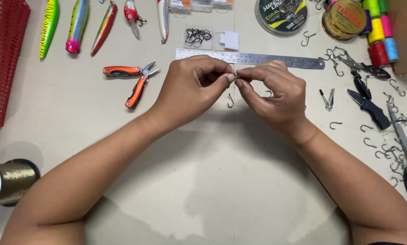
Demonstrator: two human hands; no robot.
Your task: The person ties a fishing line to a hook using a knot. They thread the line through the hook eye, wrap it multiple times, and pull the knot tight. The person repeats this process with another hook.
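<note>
One tiny brass-coloured metal piece (235,72) pinched between thumb and forefinger tips of left hand (192,86) and right hand (276,93), both closed on it, above the beige table (203,181). Just below, one loose dark wire hook (230,100). Behind, one steel ruler (251,58). Further left, one orange-handled folding pliers (133,79); five painted fishing lures (79,25) along the top edge

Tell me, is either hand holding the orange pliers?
No, the orange pliers lie on the table, left of the left hand.
</note>
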